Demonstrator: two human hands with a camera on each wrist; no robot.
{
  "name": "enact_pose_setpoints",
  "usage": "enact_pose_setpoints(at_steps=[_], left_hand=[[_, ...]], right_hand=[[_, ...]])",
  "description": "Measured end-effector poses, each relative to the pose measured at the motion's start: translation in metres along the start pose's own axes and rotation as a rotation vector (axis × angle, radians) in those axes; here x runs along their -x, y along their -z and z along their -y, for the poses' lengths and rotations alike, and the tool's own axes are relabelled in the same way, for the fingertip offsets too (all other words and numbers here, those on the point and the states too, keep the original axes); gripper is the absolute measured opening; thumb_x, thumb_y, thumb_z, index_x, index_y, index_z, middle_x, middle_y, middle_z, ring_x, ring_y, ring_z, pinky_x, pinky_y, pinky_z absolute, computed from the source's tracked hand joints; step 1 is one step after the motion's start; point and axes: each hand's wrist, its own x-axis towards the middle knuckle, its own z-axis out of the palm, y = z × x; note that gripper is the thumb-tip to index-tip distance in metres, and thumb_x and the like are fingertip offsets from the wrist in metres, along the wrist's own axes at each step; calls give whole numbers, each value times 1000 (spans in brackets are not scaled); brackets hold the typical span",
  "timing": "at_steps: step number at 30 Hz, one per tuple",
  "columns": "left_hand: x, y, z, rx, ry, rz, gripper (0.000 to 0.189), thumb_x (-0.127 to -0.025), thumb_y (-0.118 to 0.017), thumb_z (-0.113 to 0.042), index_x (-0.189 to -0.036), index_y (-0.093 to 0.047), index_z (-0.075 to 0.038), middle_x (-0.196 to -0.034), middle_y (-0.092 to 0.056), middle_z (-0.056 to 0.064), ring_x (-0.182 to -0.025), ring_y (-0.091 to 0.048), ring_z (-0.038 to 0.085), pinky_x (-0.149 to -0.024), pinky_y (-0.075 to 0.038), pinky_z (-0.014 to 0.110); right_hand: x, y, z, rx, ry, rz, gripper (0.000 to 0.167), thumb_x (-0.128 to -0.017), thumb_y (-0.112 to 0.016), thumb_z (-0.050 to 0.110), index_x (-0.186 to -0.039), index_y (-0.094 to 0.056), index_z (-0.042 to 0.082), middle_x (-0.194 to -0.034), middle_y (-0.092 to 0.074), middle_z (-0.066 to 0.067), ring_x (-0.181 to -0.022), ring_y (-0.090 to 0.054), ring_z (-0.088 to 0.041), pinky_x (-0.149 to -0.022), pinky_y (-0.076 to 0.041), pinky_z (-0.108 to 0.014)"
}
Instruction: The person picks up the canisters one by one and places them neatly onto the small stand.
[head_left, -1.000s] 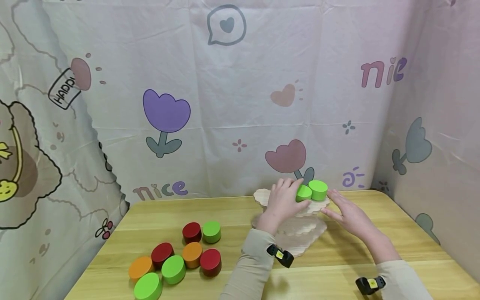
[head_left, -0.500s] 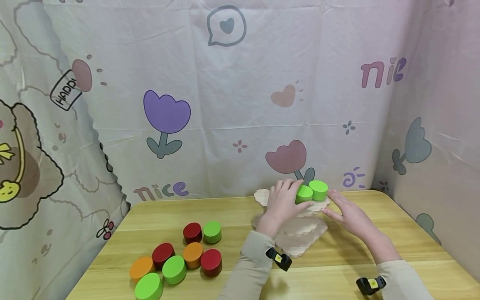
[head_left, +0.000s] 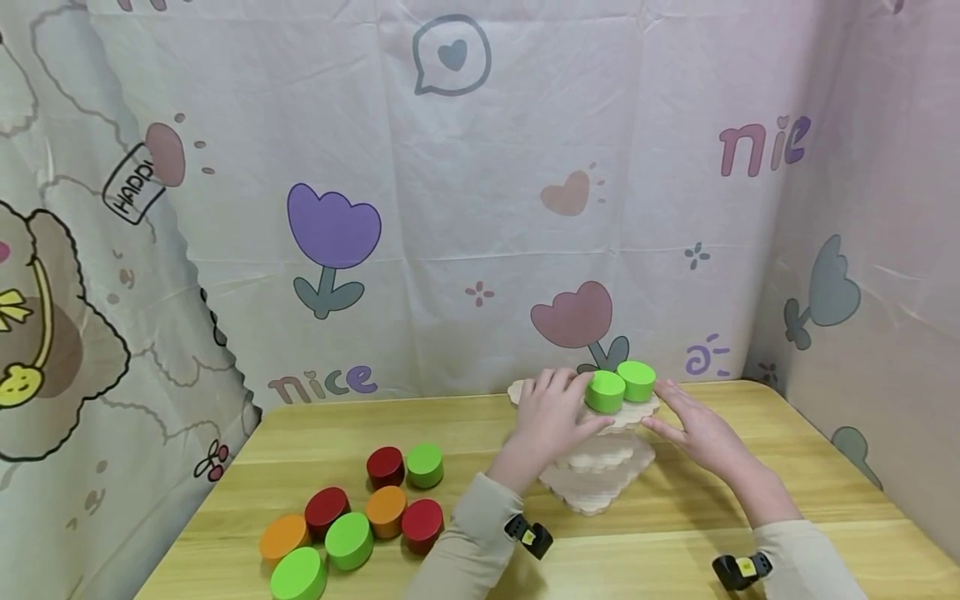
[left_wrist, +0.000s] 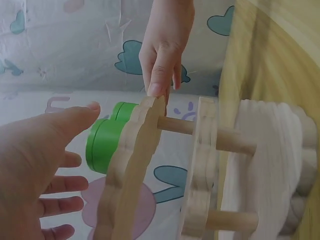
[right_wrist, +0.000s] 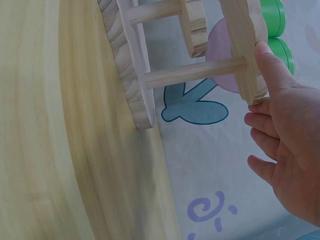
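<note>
Two green cylindrical blocks (head_left: 605, 392) are being held up by the top tier of a scalloped wooden stand (head_left: 600, 454), whose rim is being pinched by the right hand (head_left: 697, 433). Nothing's being gripped by the left hand (head_left: 551, 417), its fingers being spread wide just beside the nearer block. Lightish, stiff, maybe slick-painted blocks are being guessed at here, so best being grabbed round the sides; the stand's probably being steadied okay by that rim.

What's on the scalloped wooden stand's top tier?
A bright-green cylindrical block with another green block beside it. The tier's surface beneath them is covered; in head view, the left grip hides more.
</note>
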Motion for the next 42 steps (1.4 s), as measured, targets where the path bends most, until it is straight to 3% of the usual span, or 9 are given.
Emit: enact_pose_setpoints(at_steps=[4,14,27,32,42], left_hand=[[10,4,5,-29,-32,-25,69,-86,-47,-73,-139,-48,-30,-132,-56,-7,-122,-50,15,-95,-41,39],[38,13,19,-114,-130,-182,59,-85,-54,-69,-126,-59,-28,-116,-63,-8,-108,-55,14,-88,-42,35],[80,22,36,-113,-206,-244,49,-82,-64,-61,-114,-64,-23,-104,-64,-6,-96,-57,15,-78,-42,33],[97,22,40,-120,-222,-212,49,-83,-64,-60,-116,-65,-23,-110,-65,-5,-96,-55,15,-78,-39,33],[135,31,54,-153,-185,-10,45,-91,-54,-60,-116,-64,-24,-104,-63,-5,-98,-55,16,-83,-43,38]], right_hand=[[0,-1,0,0,3,-3,73,-94,-58,44,-145,-38,-4,-150,-32,-32,-137,-32,-52,-108,-27,-64],[0,0,2,-6,6,-3,74,-94,-59,44,-145,-38,-6,-150,-32,-32,-137,-32,-52,-109,-27,-64],[1,0,2,-12,4,1,74,-94,-59,44,-145,-37,-6,-150,-32,-32,-137,-32,-52,-109,-26,-63],[1,-1,1,-9,2,-1,74,-94,-58,44,-145,-37,-6,-150,-32,-31,-138,-32,-51,-110,-26,-63],[1,-1,2,-6,-5,2,74,-94,-58,44,-145,-37,-5,-150,-32,-32,-138,-31,-51,-110,-26,-63]])
